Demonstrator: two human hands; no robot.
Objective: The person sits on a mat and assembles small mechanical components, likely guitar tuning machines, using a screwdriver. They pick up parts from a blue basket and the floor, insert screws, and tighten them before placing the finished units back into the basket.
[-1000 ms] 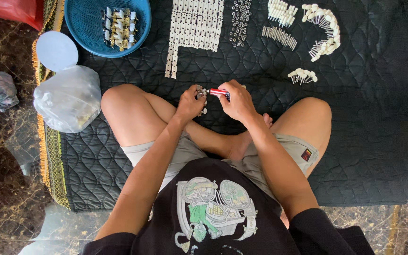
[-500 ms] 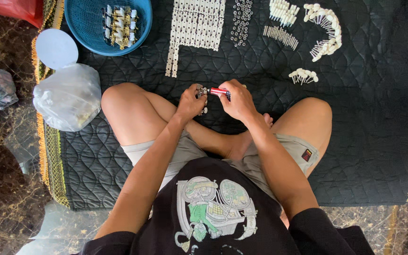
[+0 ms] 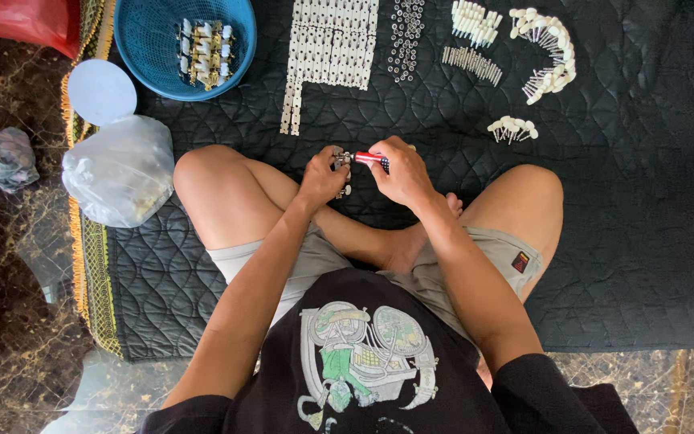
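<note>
Hands meet just above our crossed legs, over the black quilted mat (image 3: 628, 241) we sit on. Our left hand (image 3: 323, 178) is curled shut around a small metal part with white knobs (image 3: 340, 165); it is mostly hidden by the fingers, so we cannot tell its exact shape. Our right hand (image 3: 402, 170) is closed on a short tool with a red handle (image 3: 369, 158), whose tip points left and touches the small metal part between the two hands.

Farther out on the mat, white plastic strips laid in neat rows (image 3: 331, 48) sit straight ahead of us, with a narrow column hanging down at their left edge. Just to their right lies a patch of small dark metal rings or screws (image 3: 405, 36); they are too small to tell apart. Beyond these are white pegs in a tidy cluster (image 3: 475, 22), a row of thin metal pins (image 3: 471, 63) beneath it, white-headed pins fanned in an arc (image 3: 549, 50), and a smaller bunch of white-headed pins (image 3: 512, 128) nearer our right knee.

At upper left a round blue plastic basket (image 3: 142, 48) holds assembled metal pieces with white knobs (image 3: 202, 50). Beside it a pale blue round lid (image 3: 102, 91) lies at the mat's edge, and a clear plastic bag (image 3: 122, 170) rests against our left knee
</note>
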